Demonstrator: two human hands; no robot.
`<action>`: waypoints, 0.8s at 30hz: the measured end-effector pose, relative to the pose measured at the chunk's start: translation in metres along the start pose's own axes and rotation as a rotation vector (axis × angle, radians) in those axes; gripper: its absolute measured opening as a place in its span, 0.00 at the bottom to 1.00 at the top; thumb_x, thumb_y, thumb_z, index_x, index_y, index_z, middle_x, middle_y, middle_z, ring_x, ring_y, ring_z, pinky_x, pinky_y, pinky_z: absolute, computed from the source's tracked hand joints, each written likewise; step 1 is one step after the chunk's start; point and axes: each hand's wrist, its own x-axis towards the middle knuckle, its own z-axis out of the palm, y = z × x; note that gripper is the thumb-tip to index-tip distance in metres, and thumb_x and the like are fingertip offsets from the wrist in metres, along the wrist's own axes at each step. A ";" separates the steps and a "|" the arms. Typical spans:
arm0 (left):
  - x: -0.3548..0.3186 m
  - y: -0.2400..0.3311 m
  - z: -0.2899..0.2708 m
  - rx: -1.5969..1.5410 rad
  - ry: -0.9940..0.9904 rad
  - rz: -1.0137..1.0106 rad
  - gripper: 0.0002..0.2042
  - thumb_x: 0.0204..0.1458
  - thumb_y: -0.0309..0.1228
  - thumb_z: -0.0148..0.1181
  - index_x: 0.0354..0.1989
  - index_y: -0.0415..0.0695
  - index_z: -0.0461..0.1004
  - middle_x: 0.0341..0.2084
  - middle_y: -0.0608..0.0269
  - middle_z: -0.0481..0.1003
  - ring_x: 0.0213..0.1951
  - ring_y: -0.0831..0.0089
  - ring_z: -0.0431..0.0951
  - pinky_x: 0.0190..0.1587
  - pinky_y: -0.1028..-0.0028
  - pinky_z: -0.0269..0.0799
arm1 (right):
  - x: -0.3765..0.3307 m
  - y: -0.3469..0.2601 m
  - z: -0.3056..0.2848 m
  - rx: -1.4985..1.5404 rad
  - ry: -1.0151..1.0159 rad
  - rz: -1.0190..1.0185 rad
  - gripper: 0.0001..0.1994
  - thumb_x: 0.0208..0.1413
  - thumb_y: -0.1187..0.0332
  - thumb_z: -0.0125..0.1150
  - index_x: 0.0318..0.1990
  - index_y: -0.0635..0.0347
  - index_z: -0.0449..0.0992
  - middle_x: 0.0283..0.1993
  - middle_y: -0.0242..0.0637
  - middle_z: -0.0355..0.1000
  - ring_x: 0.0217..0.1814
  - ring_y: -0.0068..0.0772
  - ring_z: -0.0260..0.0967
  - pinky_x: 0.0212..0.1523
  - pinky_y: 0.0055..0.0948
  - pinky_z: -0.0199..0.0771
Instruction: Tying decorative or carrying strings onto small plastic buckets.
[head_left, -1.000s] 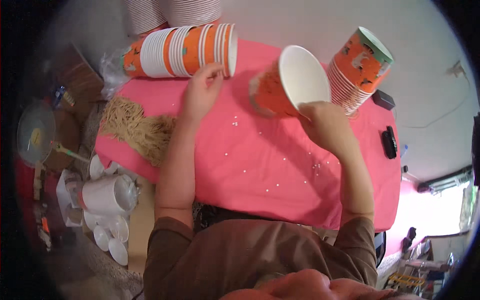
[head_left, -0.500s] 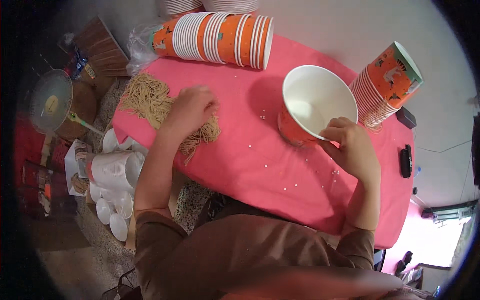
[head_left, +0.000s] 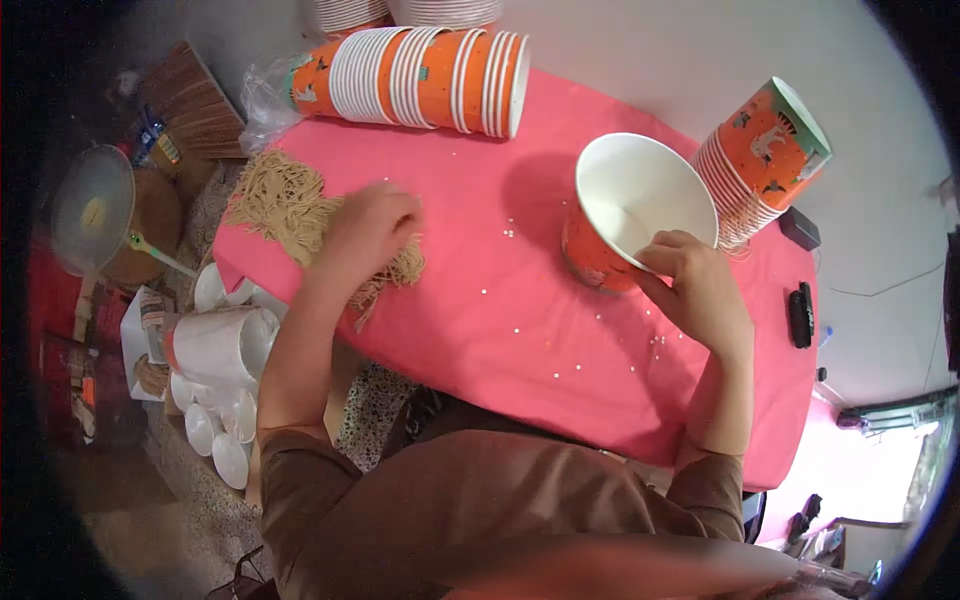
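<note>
A large orange paper bucket with a white inside stands on the pink-covered table, tipped slightly toward me. My right hand pinches its near right rim, thumb outside. Over on the left, my left hand hovers at a pile of tan strings, its fingers curled together. Whatever those fingers may hold is hidden. Strands spread on both sides of that hand, along the table's left edge.
A long stack of orange buckets lies at the back. An upside-down stack stands back right, near a black box and a black object. Small white dots lie scattered. White cups sit below the table at left.
The whole view has shifted slightly. My left hand stays by the strings with its fingers a little more curled in, and the right keeps hold of the bucket rim.
</note>
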 end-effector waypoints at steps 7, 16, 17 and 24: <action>0.009 0.084 0.003 -0.138 0.515 0.282 0.04 0.44 0.27 0.62 0.26 0.45 0.73 0.30 0.63 0.74 0.38 0.62 0.73 0.43 0.64 0.65 | 0.001 0.003 0.000 0.044 0.005 0.095 0.09 0.43 0.70 0.67 0.33 0.60 0.77 0.32 0.42 0.72 0.35 0.46 0.71 0.36 0.39 0.72; 0.033 0.121 0.044 -1.063 0.188 0.062 0.02 0.52 0.21 0.57 0.32 0.36 0.72 0.27 0.64 0.74 0.32 0.79 0.73 0.35 0.77 0.70 | 0.009 -0.012 -0.002 0.306 0.115 0.136 0.16 0.45 0.68 0.69 0.42 0.65 0.76 0.35 0.43 0.74 0.37 0.38 0.73 0.35 0.33 0.75; 0.036 0.119 0.051 -1.142 0.155 0.019 0.02 0.54 0.22 0.56 0.33 0.36 0.72 0.28 0.69 0.74 0.34 0.85 0.71 0.36 0.80 0.68 | 0.012 -0.013 0.001 0.320 0.130 0.075 0.17 0.47 0.69 0.67 0.44 0.64 0.75 0.35 0.42 0.74 0.37 0.35 0.73 0.33 0.32 0.75; 0.049 0.115 0.088 -1.241 0.194 0.005 0.03 0.56 0.22 0.55 0.37 0.37 0.71 0.30 0.71 0.73 0.35 0.87 0.70 0.37 0.83 0.66 | 0.043 -0.012 0.001 0.345 -0.165 0.222 0.13 0.49 0.77 0.59 0.45 0.66 0.75 0.35 0.41 0.75 0.36 0.30 0.73 0.35 0.26 0.73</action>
